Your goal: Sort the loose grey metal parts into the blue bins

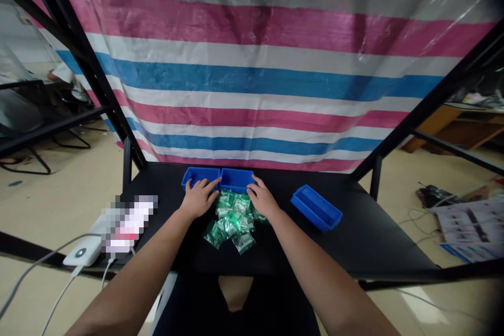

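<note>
Two blue plastic bins stand side by side at the back of the black table: a left bin (pixel 197 172) and a middle bin (pixel 237 179). My left hand (pixel 199 198) lies over the front of the left bin, fingers spread, its index finger reaching the gap between the two. At the right end of the middle bin is my right hand (pixel 263 198), fingers stretched and apart, touching its edge. Between my forearms lies a loose pile of small clear packets with green contents (pixel 234 218). Neither hand holds a packet.
A third blue bin (pixel 316 208) sits at an angle on the right of the table. On the left are a blurred-out phone-like object (pixel 132 226) and a white device (pixel 83 250) with cables. A striped plastic sheet (pixel 252 79) hangs behind, between black frame posts (pixel 92 73).
</note>
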A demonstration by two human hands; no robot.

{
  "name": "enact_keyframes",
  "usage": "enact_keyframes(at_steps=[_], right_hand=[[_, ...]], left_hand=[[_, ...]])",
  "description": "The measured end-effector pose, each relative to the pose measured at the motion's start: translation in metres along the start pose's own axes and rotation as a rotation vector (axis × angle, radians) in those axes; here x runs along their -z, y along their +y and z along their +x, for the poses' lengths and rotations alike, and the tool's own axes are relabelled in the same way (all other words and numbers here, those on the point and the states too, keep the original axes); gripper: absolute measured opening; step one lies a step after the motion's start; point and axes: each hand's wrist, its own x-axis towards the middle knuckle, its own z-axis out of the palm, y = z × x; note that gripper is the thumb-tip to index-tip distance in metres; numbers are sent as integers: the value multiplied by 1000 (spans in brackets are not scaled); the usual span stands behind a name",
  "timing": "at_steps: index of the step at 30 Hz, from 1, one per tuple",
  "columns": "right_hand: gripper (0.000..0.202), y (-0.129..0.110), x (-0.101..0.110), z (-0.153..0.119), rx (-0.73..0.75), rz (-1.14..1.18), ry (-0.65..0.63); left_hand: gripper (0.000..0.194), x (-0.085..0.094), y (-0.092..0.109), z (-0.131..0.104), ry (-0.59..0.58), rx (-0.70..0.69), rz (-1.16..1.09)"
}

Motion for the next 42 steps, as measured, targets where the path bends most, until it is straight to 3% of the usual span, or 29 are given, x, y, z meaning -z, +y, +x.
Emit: enact_keyframes(at_steps=[6, 18, 42], right_hand=[[34, -4, 0, -18, -4, 22, 6], [34, -21, -2, -43, -28, 50, 30], [35, -31, 1, -55, 31, 22, 29]], left_hand=[[45, -2, 16, -12, 5, 29, -15], [46, -7, 31, -47, 134, 34, -9], [43, -3, 38, -63, 173, 34, 5]])
